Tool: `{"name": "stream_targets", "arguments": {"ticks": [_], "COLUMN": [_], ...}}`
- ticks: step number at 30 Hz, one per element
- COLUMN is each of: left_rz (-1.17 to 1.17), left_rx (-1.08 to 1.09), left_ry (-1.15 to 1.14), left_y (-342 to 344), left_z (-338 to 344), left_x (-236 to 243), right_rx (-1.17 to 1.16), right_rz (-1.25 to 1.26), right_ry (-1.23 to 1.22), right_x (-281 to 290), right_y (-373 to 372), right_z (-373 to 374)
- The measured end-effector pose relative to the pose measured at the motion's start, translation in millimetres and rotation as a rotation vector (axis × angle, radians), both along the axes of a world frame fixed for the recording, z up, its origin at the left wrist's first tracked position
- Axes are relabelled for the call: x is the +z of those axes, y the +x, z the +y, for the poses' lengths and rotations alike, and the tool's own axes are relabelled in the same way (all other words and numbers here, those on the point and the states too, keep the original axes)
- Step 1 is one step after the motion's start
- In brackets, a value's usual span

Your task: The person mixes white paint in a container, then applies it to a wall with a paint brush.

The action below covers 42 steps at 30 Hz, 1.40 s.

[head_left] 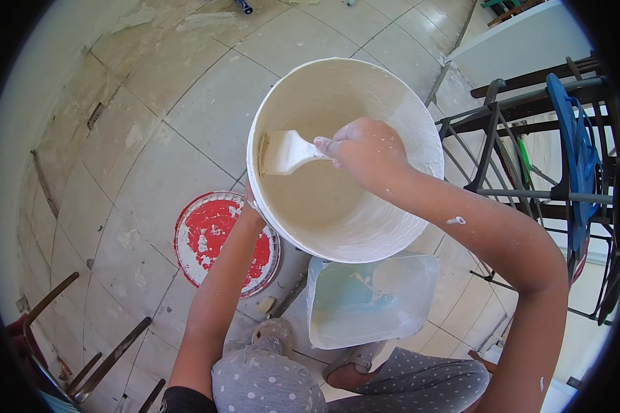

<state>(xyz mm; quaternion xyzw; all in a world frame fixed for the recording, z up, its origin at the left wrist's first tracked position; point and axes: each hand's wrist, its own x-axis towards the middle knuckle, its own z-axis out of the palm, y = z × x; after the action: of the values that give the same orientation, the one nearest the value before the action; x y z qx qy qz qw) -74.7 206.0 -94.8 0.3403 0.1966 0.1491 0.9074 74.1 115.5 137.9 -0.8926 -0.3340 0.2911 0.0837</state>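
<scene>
Pale, smeared floor tiles [207, 131], with a red-and-white round lid [203, 230] and a translucent rectangular plastic tub [372, 303] near a large white round bucket [420, 131] of creamy material [317, 199]. Within the bucket's mouth, near its left inner wall, a white flat broad-ended tool [287, 153] gripped in the right hand [373, 148]. At the outer left side, mostly hidden, the left hand [250, 198]; impossible to say whether gripping.

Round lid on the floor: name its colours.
The round lid is red, smeared with white; the head view shows it best.
</scene>
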Motion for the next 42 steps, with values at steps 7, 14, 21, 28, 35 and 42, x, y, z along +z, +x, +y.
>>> {"name": "stream_targets", "arguments": {"ticks": [7, 14, 21, 28, 35, 42], "left_rz": [-0.062, -0.037, 0.057, -0.098, -0.004, -0.245], "left_rx": [0.15, 0.127, 0.082, 0.045, 0.029, -0.089], "left_ry": [0.069, 0.311, 0.303, 0.259, 0.04, -0.259], "left_y": [5.2, 8.2, 22.1, 60.3, 61.5, 70.4], "left_z": [-4.5, -5.2, 50.3, 67.7, 66.8, 81.2], "left_x": [14.3, 17.3, 7.2, 63.5, 47.0, 4.1], "right_rx": [-0.022, 0.026, 0.081, 0.337, 0.052, 0.419], "right_rz": [0.032, -0.018, -0.075, 0.081, 0.387, 0.139], "right_ry": [0.071, 0.229, -0.039, -0.407, -0.322, -0.53], "right_x": [17.3, 12.3, 49.5, -38.3, -109.2, -102.4], "right_y": [-2.3, 8.0, 20.8, 32.5, 50.0, 16.0], "right_z": [-11.1, -29.4, -38.7, -19.2, 53.8, 72.2]}}
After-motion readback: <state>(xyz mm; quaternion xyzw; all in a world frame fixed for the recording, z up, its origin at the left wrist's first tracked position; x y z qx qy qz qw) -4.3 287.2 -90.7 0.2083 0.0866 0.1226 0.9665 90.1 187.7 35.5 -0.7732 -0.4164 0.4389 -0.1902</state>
